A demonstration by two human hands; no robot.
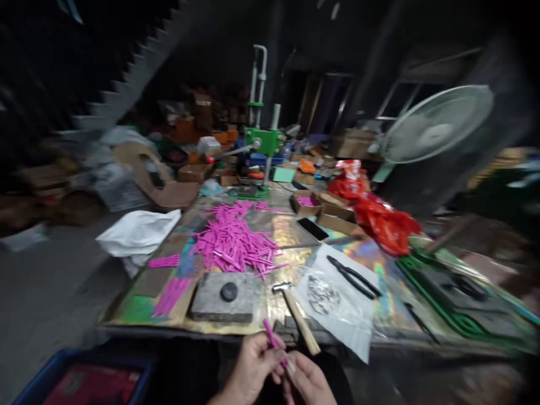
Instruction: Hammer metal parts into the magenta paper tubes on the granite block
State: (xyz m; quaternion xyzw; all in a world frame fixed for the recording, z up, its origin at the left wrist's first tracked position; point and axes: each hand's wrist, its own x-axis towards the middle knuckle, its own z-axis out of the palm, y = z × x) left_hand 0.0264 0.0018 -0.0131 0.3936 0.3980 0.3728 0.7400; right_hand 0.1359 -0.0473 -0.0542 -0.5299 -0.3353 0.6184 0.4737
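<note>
Head view: my left hand (253,363) pinches a slim, straight magenta stick (269,331) between thumb and fingers, its upper end poking out tilted to the left. My right hand (307,379) closes its thumb and fingers on the lower end; blur softens the fingertips, so exactly how they meet there is hard to say. I have the stick just off the near edge of the foil-covered worktable (122,310), beside the wooden handle of a metal-headed hammer (299,320).

Beyond my hands, a grey rectangular block (206,299) bears a small round black disc (229,292). Behind it spreads a loose heap of magenta sticks (232,239), with a neater row of magenta sticks (172,296) to the left. Right of the hammer, a white plastic sheet (352,323) carries small silvery pieces (323,295) and black-handled pliers (354,278). Further back lies a black phone (312,229), and a green lever press (265,140) stands at the far side.
</note>
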